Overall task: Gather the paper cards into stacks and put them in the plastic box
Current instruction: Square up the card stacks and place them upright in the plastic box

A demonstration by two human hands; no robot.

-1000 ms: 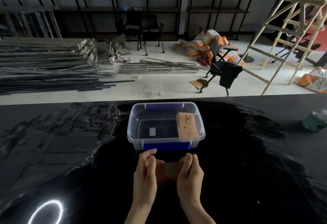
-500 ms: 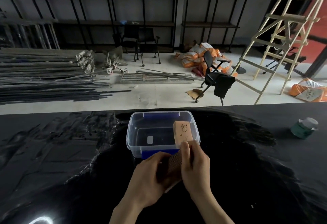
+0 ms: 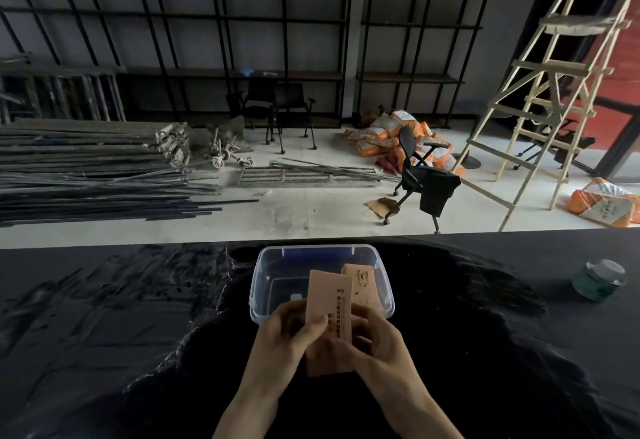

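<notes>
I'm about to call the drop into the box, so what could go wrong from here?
1. Both hands, left and right, pinch only the lower half of the stack; its upper half is unsupported, so loose cards could fan or slip out.
2. Another stack already fills the box's right side; lowering onto it could knock it over. Aim for the bare left floor.
3. The stack's lower edge may catch the box's near rim.

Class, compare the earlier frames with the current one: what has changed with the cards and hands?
Both hands, left hand and right hand, lifted the held stack of cards off the table and stood it upright before the plastic box. The boxed stack and the jar stayed put.
</notes>
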